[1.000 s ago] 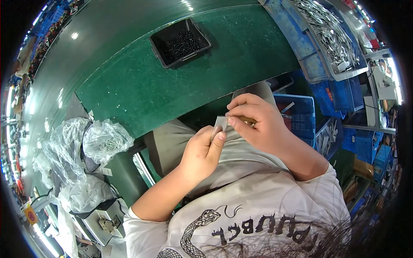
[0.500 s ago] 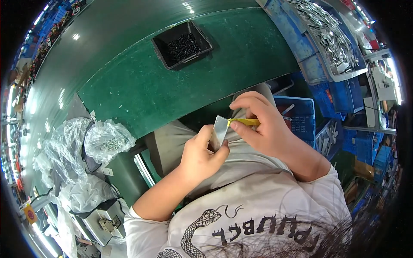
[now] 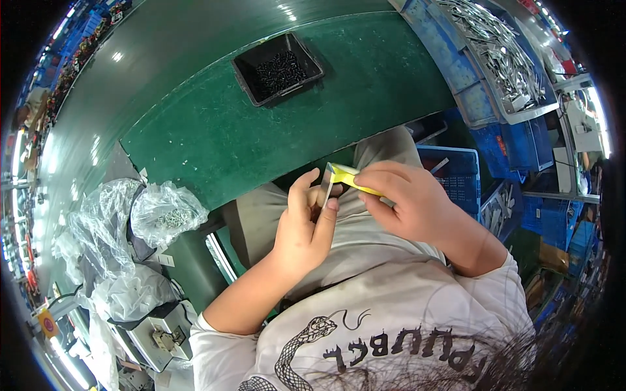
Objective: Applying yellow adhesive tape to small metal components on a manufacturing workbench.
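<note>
Over my lap, my left hand (image 3: pixel 302 228) grips a thin flat metal plate (image 3: pixel 328 188) between thumb and fingers. The plate stands nearly edge-on to me. My right hand (image 3: pixel 414 202) is closed around a slim yellow object (image 3: pixel 347 177), perhaps a tool. Its wider, bright end touches the plate near the upper edge, and the rest runs back under my right fingers. Exactly what kind of thing it is, I cannot make out.
A black bin (image 3: pixel 279 70) of small dark parts sits on the green table (image 3: pixel 365 91). Clear plastic bags (image 3: pixel 166 212) lie at left, above a grey machine (image 3: pixel 160 335). Stacked blue crates (image 3: pixel 479 98) stand at right, the top one heaped with metal pieces (image 3: pixel 505 62).
The plate has turned from showing its face to nearly edge-on. My right hand has rolled over and lowered slightly, and more of the yellow object's end now shows against the plate.
</note>
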`<action>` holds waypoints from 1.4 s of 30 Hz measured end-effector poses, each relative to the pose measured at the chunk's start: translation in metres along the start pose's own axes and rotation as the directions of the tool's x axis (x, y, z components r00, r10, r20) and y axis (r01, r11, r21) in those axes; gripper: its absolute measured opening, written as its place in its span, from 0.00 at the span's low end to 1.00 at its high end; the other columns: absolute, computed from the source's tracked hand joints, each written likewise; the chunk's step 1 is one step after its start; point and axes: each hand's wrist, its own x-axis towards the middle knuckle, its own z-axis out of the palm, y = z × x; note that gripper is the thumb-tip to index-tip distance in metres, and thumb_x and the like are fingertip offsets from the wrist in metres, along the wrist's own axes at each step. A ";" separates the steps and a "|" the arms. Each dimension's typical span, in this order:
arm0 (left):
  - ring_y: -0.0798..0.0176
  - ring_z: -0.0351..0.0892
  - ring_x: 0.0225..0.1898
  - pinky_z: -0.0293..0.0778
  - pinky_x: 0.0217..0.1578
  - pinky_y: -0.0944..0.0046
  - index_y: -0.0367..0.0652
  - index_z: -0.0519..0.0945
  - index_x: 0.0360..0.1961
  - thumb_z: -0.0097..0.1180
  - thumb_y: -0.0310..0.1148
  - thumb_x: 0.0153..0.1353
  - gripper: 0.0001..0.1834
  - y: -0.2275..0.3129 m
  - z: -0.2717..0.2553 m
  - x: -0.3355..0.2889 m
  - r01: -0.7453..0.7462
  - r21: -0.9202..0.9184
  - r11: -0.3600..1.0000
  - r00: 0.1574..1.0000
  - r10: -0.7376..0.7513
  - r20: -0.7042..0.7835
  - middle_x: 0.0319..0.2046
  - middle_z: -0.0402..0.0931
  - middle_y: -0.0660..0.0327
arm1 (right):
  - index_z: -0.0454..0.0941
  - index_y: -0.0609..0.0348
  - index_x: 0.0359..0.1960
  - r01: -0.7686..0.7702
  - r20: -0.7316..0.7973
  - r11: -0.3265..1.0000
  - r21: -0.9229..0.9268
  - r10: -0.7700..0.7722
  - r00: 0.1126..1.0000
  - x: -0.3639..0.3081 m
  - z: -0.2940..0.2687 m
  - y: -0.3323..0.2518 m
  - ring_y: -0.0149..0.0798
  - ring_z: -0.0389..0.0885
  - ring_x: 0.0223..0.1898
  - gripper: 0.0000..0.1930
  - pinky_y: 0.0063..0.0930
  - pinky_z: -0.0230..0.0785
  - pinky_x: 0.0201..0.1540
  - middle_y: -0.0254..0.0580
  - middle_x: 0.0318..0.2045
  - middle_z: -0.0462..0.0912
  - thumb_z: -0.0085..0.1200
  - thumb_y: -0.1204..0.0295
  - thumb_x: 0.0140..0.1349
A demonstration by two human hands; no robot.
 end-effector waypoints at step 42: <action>0.62 0.79 0.41 0.79 0.32 0.66 0.42 0.58 0.70 0.42 0.16 0.70 0.28 -0.010 0.005 -0.009 -0.067 -0.620 0.782 0.976 0.179 0.121 0.60 0.72 0.49 | 0.83 0.42 0.50 0.245 0.164 0.850 -0.466 -0.189 0.968 -0.007 -0.029 -0.012 0.31 0.71 0.23 0.23 0.27 0.62 0.27 0.25 0.23 0.67 0.64 0.68 0.49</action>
